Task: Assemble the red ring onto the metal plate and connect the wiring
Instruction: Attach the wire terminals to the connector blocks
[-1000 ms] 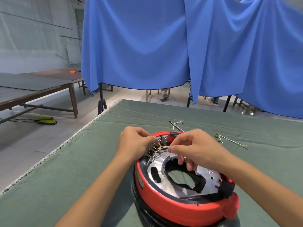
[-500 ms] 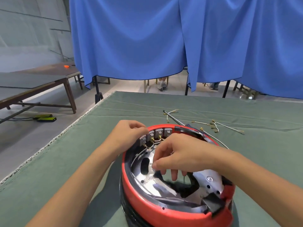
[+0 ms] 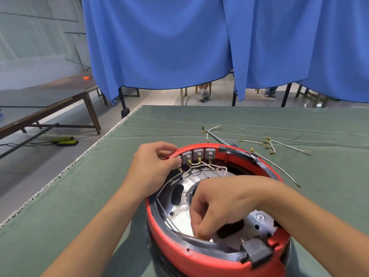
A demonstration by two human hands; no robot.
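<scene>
right hand (image 3: 217, 208) fingertips: hidden inside red ring (image 3: 169, 234) | ring base: cropped

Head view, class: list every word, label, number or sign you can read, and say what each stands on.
No text can be read.
Round stamped emblem on the metal plate: too blurred to read.
Dark marks on the three grey terminal blocks inside the red ring: symbols only, too small to make out.
</scene>
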